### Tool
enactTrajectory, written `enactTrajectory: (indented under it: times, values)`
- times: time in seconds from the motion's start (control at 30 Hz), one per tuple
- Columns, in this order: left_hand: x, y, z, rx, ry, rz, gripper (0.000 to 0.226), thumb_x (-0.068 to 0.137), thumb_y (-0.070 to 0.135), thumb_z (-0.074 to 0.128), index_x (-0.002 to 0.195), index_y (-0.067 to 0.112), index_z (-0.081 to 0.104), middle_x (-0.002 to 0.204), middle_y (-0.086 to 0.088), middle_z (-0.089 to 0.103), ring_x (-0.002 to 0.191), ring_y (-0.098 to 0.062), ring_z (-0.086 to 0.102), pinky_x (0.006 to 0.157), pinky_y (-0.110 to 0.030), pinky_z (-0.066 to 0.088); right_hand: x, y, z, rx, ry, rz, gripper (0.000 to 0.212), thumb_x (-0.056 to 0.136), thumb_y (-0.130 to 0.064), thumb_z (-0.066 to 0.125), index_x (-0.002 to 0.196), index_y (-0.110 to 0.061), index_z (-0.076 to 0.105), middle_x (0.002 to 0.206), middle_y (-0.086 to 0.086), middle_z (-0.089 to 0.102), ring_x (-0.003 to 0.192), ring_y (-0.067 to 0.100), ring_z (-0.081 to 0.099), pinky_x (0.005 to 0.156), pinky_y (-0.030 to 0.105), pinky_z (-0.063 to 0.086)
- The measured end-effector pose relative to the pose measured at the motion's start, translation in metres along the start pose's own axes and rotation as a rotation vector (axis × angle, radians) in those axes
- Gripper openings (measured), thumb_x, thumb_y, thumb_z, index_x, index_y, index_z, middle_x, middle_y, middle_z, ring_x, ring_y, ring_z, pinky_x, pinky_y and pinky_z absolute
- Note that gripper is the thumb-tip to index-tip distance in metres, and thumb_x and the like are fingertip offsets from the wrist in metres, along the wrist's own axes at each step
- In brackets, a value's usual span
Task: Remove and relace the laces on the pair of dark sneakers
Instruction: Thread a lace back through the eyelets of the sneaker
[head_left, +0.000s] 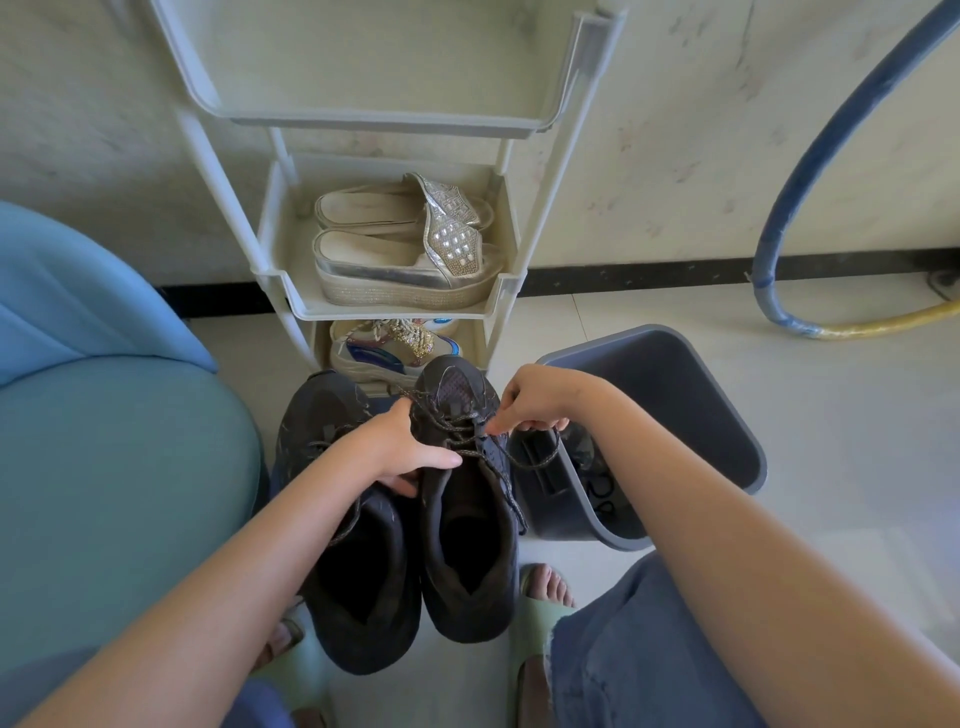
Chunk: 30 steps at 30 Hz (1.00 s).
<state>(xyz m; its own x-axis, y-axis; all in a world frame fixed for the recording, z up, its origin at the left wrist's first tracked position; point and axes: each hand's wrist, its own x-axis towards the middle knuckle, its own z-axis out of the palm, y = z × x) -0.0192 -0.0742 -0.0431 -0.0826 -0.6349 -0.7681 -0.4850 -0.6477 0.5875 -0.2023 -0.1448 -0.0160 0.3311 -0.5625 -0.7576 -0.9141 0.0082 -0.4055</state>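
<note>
The fingers (497, 428) of the right hand (535, 397) are pressed together in a pinch on the lace (543, 460), at the 3 o'clock edge of the eyelet row. From that pinch a slack loop sags out toward 4 o'clock, and a loose end trails down the shoe's flank toward 6 o'clock. The lace is the thing the next pull depends on. It lies directly under these fingers and runs crosswise to the shoe, so the right hand is the nearer one, and the draw probably goes out toward 3 o'clock. The held sneaker (467, 530) has its long axis from 12 to 6 o'clock, with the toe pointing to 12 o'clock, away from the person, and the open collar toward 6 o'clock. The left hand (402, 447) grips it from 9 o'clock, with the thumb laid over the crossings and the fingers curled under the side. Touching it at 9 o'clock, the second sneaker (358, 571) lies parallel with its toe also at 12 o'clock. I cannot tell how far its lacing is undone. A shoe rack (280, 291) stands at 12 o'clock, and a grey bin (701, 395) lies tipped at 3 o'clock.
</note>
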Motion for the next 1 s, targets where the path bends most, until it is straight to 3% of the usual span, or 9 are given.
enactTrajectory:
  times: [0.1,0.27,0.4,0.47,0.6,0.67,0.77,0.93,1.0]
  values:
    - [0.000,-0.002,0.000,-0.055,-0.010,-0.002,0.112,0.069,0.027,0.083,0.151,0.031,0.006,0.147,-0.005,0.038,0.105,-0.027,0.062,0.078,-0.043,0.059,0.004,0.000,0.005,0.035,-0.053,-0.005,0.036,0.089,-0.035,0.065,0.066,-0.010,0.054,0.045,-0.006,0.042,0.036,0.008,0.030,0.043,0.018,0.031]
    - [-0.004,0.001,0.004,0.016,0.013,0.010,0.117,0.077,0.024,0.078,0.148,0.035,-0.014,0.152,-0.008,0.030,0.105,-0.024,0.058,0.069,-0.037,0.059,0.007,-0.002,0.007,0.046,-0.116,-0.018,0.033,0.089,-0.034,0.066,0.073,-0.008,0.055,0.052,-0.001,0.042,0.040,0.009,0.031,0.045,0.019,0.030]
    - [-0.004,0.003,0.004,0.018,0.005,-0.005,0.114,0.079,0.019,0.076,0.149,0.037,-0.012,0.155,-0.007,0.021,0.107,-0.029,0.059,0.074,-0.041,0.059,0.005,0.001,0.005,0.129,-0.118,-0.008,0.023,0.089,-0.030,0.066,0.088,-0.008,0.059,0.057,-0.002,0.047,0.040,0.007,0.031,0.040,0.016,0.028]
    - [-0.003,0.003,0.002,0.010,-0.008,-0.011,0.110,0.078,0.017,0.075,0.151,0.036,-0.005,0.151,-0.008,0.030,0.103,-0.030,0.061,0.073,-0.043,0.059,0.002,0.003,0.000,0.145,-0.091,-0.011,0.018,0.090,-0.026,0.066,0.086,-0.009,0.060,0.058,-0.002,0.049,0.038,0.006,0.031,0.039,0.015,0.029]
    - [-0.003,0.001,-0.002,0.008,-0.023,0.006,0.107,0.078,0.012,0.071,0.150,0.038,-0.004,0.147,-0.006,0.034,0.092,-0.031,0.068,0.076,-0.044,0.059,-0.013,0.007,-0.018,0.114,0.074,-0.025,0.014,0.091,-0.020,0.058,0.079,-0.011,0.059,0.060,-0.003,0.050,0.039,0.005,0.034,0.039,0.013,0.031]
    - [-0.003,0.001,-0.003,0.012,-0.033,0.009,0.108,0.079,0.010,0.069,0.149,0.040,-0.007,0.148,-0.008,0.035,0.089,-0.031,0.069,0.077,-0.043,0.059,-0.021,0.008,-0.027,0.200,0.301,-0.060,0.016,0.089,-0.019,0.055,0.077,-0.010,0.057,0.059,-0.002,0.047,0.045,0.007,0.036,0.044,0.014,0.033]
    - [-0.006,0.002,-0.002,0.007,-0.038,0.018,0.096,0.080,0.009,0.067,0.151,0.034,0.007,0.149,-0.008,0.035,0.083,-0.029,0.071,0.076,-0.041,0.059,-0.029,0.010,-0.037,0.409,0.632,-0.084,0.016,0.089,-0.021,0.057,0.082,-0.008,0.060,0.066,0.001,0.050,0.056,0.010,0.041,0.053,0.019,0.035]
    - [-0.013,0.007,0.001,0.044,-0.015,0.001,0.078,0.084,0.015,0.066,0.150,0.021,0.025,0.150,-0.008,0.031,0.093,-0.027,0.067,0.079,-0.040,0.058,-0.014,0.004,-0.020,0.141,0.595,-0.092,0.039,0.088,-0.032,0.061,0.123,-0.016,0.054,0.113,0.002,0.055,0.093,0.018,0.058,0.073,0.026,0.047]
    - [-0.015,0.007,0.003,0.066,-0.011,0.007,0.081,0.083,0.020,0.070,0.150,0.017,0.025,0.142,-0.004,0.038,0.098,-0.025,0.062,0.078,-0.040,0.059,-0.008,-0.002,-0.012,0.006,0.571,-0.155,0.037,0.089,-0.027,0.060,0.125,-0.018,0.057,0.118,0.001,0.050,0.101,0.018,0.055,0.082,0.026,0.044]
